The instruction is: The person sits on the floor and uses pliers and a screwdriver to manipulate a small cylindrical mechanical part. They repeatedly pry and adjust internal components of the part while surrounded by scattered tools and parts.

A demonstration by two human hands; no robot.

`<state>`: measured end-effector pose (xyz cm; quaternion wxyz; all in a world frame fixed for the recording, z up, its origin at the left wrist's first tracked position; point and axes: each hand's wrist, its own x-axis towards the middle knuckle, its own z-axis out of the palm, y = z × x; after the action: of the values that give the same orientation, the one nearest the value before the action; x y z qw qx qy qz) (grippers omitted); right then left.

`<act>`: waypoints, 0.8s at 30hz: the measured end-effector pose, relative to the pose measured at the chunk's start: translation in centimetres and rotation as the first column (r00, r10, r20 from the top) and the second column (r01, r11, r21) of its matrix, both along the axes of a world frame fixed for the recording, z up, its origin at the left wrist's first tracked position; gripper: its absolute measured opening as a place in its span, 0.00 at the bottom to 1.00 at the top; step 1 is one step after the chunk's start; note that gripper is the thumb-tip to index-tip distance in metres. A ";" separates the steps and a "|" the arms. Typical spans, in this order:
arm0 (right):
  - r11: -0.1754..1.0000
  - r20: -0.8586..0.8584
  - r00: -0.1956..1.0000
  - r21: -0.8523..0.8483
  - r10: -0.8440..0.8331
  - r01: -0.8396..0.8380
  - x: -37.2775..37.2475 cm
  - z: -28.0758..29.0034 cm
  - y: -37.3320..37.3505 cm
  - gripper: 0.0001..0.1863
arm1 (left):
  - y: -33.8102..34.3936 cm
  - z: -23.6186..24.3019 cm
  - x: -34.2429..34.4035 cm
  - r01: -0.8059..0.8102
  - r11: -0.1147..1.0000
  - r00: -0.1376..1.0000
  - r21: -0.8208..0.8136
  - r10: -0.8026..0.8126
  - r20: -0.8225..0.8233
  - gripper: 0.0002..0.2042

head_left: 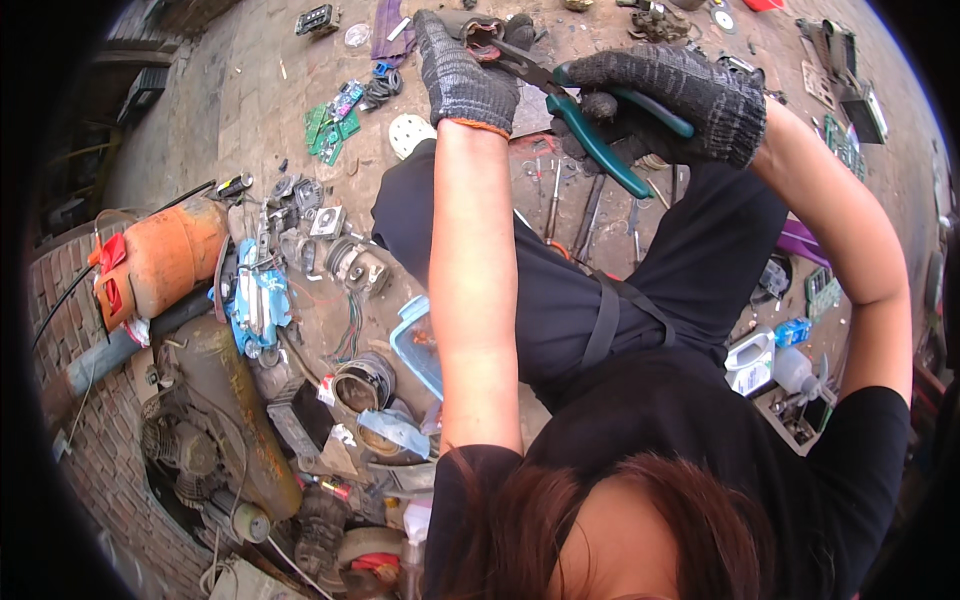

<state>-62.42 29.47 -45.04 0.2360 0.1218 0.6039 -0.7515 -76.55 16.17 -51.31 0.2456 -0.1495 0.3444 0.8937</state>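
Both my hands wear grey knitted work gloves. Near the top of the head view, my left hand is closed around a small round metal part with a hollow, copper-coloured inside; it looks like a motor piece. My right hand grips a pair of pliers with green handles, which stand spread apart. The plier jaws point left and reach the part's rim beside my left fingers. Whether the jaws bite on it I cannot tell, and the part's lower side is hidden by my glove.
Green circuit boards lie on the ground left of my hands. Screwdrivers and other tools lie between my legs. An orange gas cylinder and scrap parts crowd the left. A white jug stands at the right.
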 end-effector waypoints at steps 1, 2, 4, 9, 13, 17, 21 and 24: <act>0.992 0.132 0.991 -0.119 -0.022 0.038 -0.1 0.0 0.1 0.18 | 0.0 -1.0 -0.5 0.013 1.000 1.000 0.012 -0.013 0.028 0.22; 1.000 -0.031 1.000 -0.017 0.000 -0.001 0.1 -0.2 0.0 0.17 | 0.0 -1.4 -0.6 0.027 0.999 0.998 0.024 -0.028 0.056 0.23; 0.979 -0.339 0.936 0.202 0.093 -0.024 0.9 -1.0 -0.2 0.16 | 0.2 -2.2 -0.6 0.055 0.997 0.998 0.047 -0.055 0.003 0.23; 0.981 0.248 0.965 -0.148 -0.084 0.123 0.3 1.9 -1.2 0.16 | -0.1 0.8 0.7 0.039 0.999 0.998 0.033 -0.041 0.043 0.22; 0.985 -0.243 0.959 0.128 0.147 -0.118 0.5 -0.2 0.4 0.17 | -0.7 0.6 0.3 0.067 0.990 0.995 0.125 -0.075 0.066 0.19; 0.879 0.035 0.981 -0.450 0.192 -0.156 -0.2 0.7 1.4 0.19 | -0.5 0.5 0.1 0.087 0.986 0.993 0.143 -0.097 0.064 0.15; 0.988 -0.142 0.981 -0.059 0.132 -0.141 0.2 0.8 2.6 0.21 | -0.3 1.9 1.6 0.054 0.996 0.996 0.076 -0.048 -0.077 0.14; 0.973 -0.267 0.941 0.161 0.207 -0.168 1.4 1.7 1.9 0.21 | -0.6 1.2 0.6 0.100 0.994 0.994 0.042 -0.098 -0.045 0.15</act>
<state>-61.06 31.38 -43.33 0.2091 -0.0290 0.6901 -0.6923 -75.93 15.58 -50.06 0.2853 -0.1075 0.3369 0.8908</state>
